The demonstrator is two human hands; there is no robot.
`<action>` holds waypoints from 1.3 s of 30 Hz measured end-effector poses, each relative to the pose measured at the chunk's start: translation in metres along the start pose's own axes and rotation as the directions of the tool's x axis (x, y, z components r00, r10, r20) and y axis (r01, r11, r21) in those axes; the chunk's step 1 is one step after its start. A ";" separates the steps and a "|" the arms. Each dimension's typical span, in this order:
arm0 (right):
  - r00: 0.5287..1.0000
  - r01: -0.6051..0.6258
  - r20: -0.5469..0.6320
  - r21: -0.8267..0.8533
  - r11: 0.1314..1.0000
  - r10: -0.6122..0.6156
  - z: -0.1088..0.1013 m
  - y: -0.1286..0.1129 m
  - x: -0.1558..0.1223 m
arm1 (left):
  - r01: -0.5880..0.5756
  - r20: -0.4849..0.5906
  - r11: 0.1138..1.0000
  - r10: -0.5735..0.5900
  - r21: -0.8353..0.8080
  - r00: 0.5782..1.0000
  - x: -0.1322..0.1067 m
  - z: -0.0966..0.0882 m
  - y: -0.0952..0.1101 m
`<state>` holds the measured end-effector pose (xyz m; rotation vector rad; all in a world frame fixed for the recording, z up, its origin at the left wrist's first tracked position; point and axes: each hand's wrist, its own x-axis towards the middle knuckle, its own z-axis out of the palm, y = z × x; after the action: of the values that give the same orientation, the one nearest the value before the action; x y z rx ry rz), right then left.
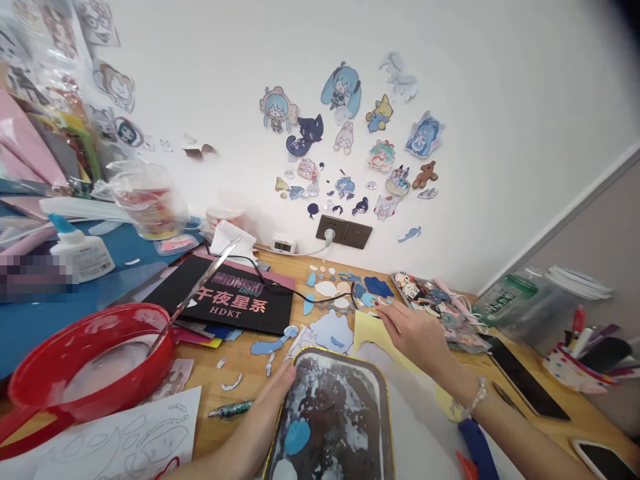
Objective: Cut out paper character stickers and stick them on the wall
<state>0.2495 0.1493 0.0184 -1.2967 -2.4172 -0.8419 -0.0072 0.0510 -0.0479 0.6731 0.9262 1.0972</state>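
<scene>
We see the left grip (267, 403) holding the tray (323, 395) by its left rim, long axis near to far; farther off on the worktop (231, 361), a dark-blue cut-out (379, 287) lies just far-left of the right grip (417, 335), the nearer one; whether that pinches anything, we cannot tell.

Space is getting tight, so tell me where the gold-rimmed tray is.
In the head view, the gold-rimmed tray is at the bottom centre, with the left hand at its left edge and yellow paper just beyond its top right corner.
</scene>
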 end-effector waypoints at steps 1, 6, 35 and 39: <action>0.999 -0.005 0.031 -0.032 0.999 0.006 0.009 0.010 -0.002 | 0.005 -0.015 1.000 -0.005 -0.006 1.000 -0.001 0.000 0.000; 0.988 -0.027 0.147 -0.130 0.991 0.046 0.043 0.030 -0.011 | 0.012 -0.053 0.999 -0.014 -0.038 0.998 -0.002 0.003 0.001; 0.957 0.291 -0.086 0.305 0.907 -0.278 -0.042 -0.055 -0.013 | 0.022 0.034 0.996 -0.019 -0.083 0.999 -0.002 0.008 0.009; 0.938 0.345 -0.063 0.247 0.905 -0.340 -0.049 -0.074 -0.012 | -0.028 0.054 0.996 0.033 -0.086 0.998 -0.002 0.011 0.010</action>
<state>0.1934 0.0801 0.0247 -0.7780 -2.6747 -0.5893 -0.0021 0.0526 -0.0341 0.6458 0.8198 1.1331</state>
